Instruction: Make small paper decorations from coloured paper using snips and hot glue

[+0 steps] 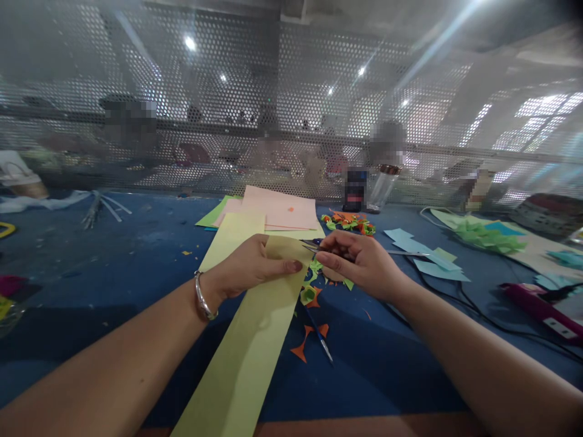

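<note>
My left hand, with a silver bangle at the wrist, pinches the upper end of a long pale-yellow paper strip between thumb and fingers. The strip hangs down toward the table's front edge. In my right hand is a pair of scissors; the fingers hide most of its handles. Its blade tips are at the right edge of the paper. Beneath the hands lie green paper scraps, a small green folded paper piece, orange scraps and a thin pointed tool.
Pink sheets and other yellow paper lie behind the hands. Orange and green cuttings are piled near a clear bottle. Rightward are light-blue papers, black cables and a magenta power strip. A perforated screen closes the back.
</note>
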Tool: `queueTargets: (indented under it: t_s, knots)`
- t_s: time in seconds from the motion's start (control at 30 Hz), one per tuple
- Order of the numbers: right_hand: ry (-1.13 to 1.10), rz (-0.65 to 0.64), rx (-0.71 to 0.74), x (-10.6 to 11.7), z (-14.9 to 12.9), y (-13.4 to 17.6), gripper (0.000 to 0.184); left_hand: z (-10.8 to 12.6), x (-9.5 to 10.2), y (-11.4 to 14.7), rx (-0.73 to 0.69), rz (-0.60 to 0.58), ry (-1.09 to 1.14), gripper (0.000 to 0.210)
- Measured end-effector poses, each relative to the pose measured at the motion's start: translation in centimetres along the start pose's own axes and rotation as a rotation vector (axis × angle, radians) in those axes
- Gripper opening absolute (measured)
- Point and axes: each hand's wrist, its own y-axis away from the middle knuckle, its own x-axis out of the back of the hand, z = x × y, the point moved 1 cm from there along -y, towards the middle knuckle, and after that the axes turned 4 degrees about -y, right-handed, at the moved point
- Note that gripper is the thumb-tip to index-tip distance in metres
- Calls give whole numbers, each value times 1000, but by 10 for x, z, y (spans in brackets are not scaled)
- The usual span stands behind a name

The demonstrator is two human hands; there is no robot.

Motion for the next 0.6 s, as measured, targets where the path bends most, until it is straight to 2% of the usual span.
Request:
queueTargets:
  t_s: [0.2,0.6]
  knots:
    - [25,-3,7,0,-1,-1,28,0,-1,0,-8,-23,9,20]
    - [11,-13,13,0,0,0,28,-4,2,-2,-30,-31,-4,28]
